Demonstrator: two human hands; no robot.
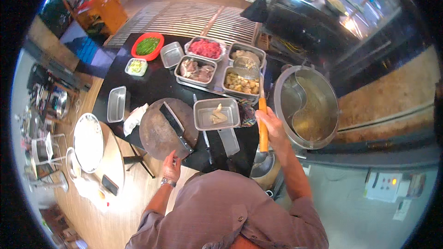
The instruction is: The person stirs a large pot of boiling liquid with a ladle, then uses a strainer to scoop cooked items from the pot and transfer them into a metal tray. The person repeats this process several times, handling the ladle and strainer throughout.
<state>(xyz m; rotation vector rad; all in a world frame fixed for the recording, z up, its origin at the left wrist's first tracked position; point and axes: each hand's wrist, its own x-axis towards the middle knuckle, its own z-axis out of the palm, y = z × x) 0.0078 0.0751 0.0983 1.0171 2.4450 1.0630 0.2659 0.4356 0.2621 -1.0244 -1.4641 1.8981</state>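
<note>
My right hand (pixel 272 126) grips the wooden handle of a wire-mesh skimmer (pixel 263 105). The skimmer's round head lies over two steel pans at the back right, one of pale cooked meat (pixel 238 54) and one of yellowish-brown chunks (pixel 238 83). My left hand (pixel 171 166), with a metal watch at the wrist, holds nothing; its fingertips are at the near edge of a round wooden chopping block (pixel 150 128). Across that block lies a cleaver (pixel 172 119), its black handle close to those fingers. Between my hands, a steel pan (pixel 200 120) contains a few pale pieces, perhaps chicken wings.
To the right stands a large divided pot (pixel 335 110) of cloudy broth. Farther back are pans of red meat (pixel 205 48) and cooked meat (pixel 195 71), plus a red bowl of chopped greens (pixel 147 46). A sharpening steel (pixel 207 141) points toward me. White cloth (pixel 135 119) lies left.
</note>
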